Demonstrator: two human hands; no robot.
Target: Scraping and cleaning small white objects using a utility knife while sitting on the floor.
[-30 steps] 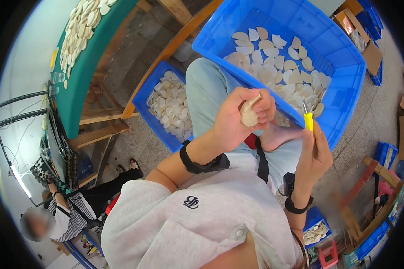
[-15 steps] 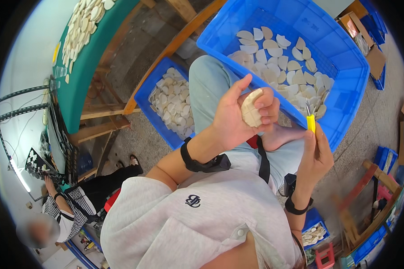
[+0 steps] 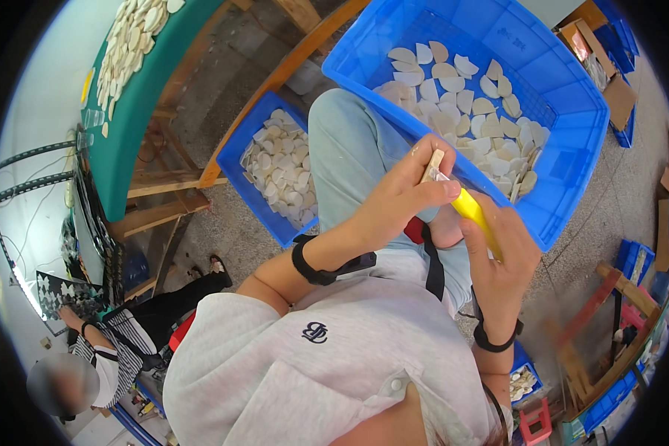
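Note:
My left hand [image 3: 398, 197] is closed around a cream-coloured, flat piece [image 3: 433, 163], now seen edge-on between thumb and fingers. My right hand [image 3: 507, 256] grips a yellow-handled knife [image 3: 476, 213], its metal blade against the piece just above my left thumb. Both hands meet over my lap, at the near edge of a large blue bin [image 3: 572, 175]. In that bin lie many loose cream half-round and rounded flat pieces [image 3: 490, 126]. The tips of my left fingers are partly hidden behind the piece.
A smaller blue bin [image 3: 234, 160] full of similar pieces [image 3: 279, 167] stands left of my knee. More pieces [image 3: 134, 52] lie on a green-topped table [image 3: 115, 175]. Another person [image 3: 115, 349] is at the lower left. Wooden framing [image 3: 580, 364] and a red stool [image 3: 535, 422] are at the right.
My left hand has turned the piece from face-on to edge-on. My right hand has moved left, bringing the knife from upright and apart to a tilt against the piece.

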